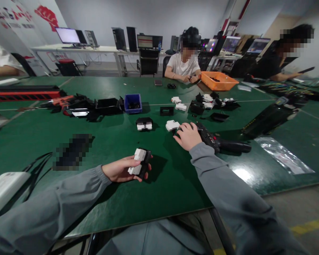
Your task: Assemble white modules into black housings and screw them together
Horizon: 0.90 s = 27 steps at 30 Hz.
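Left hand (119,170) closed around a black-and-white part (139,163), held just above the green table (42,141). Right hand (187,136) lay fingers loosely curled on a black power tool (218,141), with a white block (172,125) just beside at ten o'clock. Blue bin (133,102) sat well apart at twelve o'clock of the held part.

a blue bin (133,102) and an orange basket (219,80) on the green table (42,138).
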### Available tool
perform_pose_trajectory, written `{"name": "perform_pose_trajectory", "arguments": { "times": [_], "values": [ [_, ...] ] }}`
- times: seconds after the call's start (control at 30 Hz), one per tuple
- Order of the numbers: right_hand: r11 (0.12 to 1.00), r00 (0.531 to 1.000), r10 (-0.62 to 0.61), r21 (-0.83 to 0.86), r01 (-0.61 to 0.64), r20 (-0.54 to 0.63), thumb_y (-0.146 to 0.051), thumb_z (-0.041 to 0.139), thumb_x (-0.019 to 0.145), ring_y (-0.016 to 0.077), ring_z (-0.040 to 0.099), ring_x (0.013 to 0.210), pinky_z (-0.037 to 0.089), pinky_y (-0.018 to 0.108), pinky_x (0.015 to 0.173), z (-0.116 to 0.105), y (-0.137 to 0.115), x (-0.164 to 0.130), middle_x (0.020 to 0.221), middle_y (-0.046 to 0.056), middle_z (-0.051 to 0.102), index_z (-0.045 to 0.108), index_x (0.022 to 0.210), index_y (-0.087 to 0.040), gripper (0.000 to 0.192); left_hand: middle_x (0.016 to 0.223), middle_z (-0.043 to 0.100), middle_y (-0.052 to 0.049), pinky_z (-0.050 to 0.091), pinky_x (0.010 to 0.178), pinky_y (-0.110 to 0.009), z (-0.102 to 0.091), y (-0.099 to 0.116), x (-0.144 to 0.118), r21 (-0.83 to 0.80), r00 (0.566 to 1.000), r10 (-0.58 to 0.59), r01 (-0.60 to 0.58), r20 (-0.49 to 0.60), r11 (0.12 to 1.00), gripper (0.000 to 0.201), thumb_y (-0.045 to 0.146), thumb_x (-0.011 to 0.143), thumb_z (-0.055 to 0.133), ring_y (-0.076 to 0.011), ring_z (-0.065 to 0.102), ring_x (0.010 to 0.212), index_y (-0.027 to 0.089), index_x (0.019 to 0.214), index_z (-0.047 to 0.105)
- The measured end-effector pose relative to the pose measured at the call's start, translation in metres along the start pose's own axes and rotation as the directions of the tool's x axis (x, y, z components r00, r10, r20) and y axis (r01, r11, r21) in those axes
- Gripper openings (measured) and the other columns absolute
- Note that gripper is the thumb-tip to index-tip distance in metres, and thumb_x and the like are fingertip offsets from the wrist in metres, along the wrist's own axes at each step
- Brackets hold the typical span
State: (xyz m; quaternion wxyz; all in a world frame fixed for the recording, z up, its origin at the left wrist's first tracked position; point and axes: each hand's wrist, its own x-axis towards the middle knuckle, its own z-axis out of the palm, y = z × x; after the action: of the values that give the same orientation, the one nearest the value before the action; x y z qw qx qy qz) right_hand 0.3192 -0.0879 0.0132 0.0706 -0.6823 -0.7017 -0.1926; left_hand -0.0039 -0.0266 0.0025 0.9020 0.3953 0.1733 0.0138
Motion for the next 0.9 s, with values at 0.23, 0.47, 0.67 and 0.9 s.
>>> {"name": "perform_pose_trajectory", "arguments": {
  "times": [0.23, 0.47, 0.67, 0.9],
  "values": [
    [0.964, 0.994, -0.037, 0.259, 0.063, -0.104, -0.024, 0.047, 0.096, 0.0285, 0.056, 0.113, 0.034, 0.051, 0.107, -0.006, -0.028, 0.007, 0.109, 0.013, 0.069, 0.072, 0.100, -0.017, 0.026, 0.111, 0.068, -0.011, 0.057, 0.071, -0.031, -0.004, -0.003, 0.002, -0.024, 0.999, 0.015, -0.014, 0.046, 1.000, 0.063, 0.035, 0.077, 0.078, -0.0267, 0.071, 0.093, 0.020, 0.132, 0.052],
    [0.712, 0.970, 0.193, 0.701, -0.035, -0.149, -0.030, 0.045, 0.097, 0.0207, 0.067, 0.086, 0.054, 0.034, 0.077, -0.002, -0.050, 0.001, 0.103, 0.010, 0.071, 0.065, 0.115, -0.016, 0.030, 0.113, 0.067, -0.013, 0.057, 0.072, -0.032, -0.008, -0.004, 0.002, -0.037, 0.995, 0.018, -0.014, 0.095, 0.999, 0.066, 0.033, 0.080, 0.075, -0.0262, 0.071, 0.094, 0.019, 0.138, 0.046],
    [0.745, 0.983, 0.183, 0.650, -0.148, 0.014, -0.028, 0.042, 0.099, 0.0192, 0.066, 0.068, 0.050, 0.031, 0.067, -0.001, -0.049, 0.001, 0.080, 0.005, 0.071, 0.060, 0.124, -0.016, 0.033, 0.112, 0.067, -0.013, 0.057, 0.072, -0.032, -0.007, -0.004, 0.002, -0.037, 0.995, 0.037, -0.034, 0.089, 0.999, 0.065, 0.033, 0.080, 0.076, -0.0265, 0.071, 0.093, 0.017, 0.136, 0.046],
    [0.760, 0.995, 0.096, 0.646, -0.074, 0.000, -0.026, 0.053, 0.095, 0.0155, 0.062, 0.067, 0.049, 0.029, 0.066, 0.005, -0.054, -0.001, 0.091, 0.005, 0.070, 0.062, 0.116, -0.017, 0.024, 0.115, 0.066, -0.012, 0.057, 0.075, -0.033, -0.006, -0.003, 0.001, -0.053, 0.993, 0.040, -0.034, 0.110, 0.998, 0.061, 0.030, 0.077, 0.077, -0.0281, 0.070, 0.097, 0.017, 0.130, 0.048]
  ]
}}
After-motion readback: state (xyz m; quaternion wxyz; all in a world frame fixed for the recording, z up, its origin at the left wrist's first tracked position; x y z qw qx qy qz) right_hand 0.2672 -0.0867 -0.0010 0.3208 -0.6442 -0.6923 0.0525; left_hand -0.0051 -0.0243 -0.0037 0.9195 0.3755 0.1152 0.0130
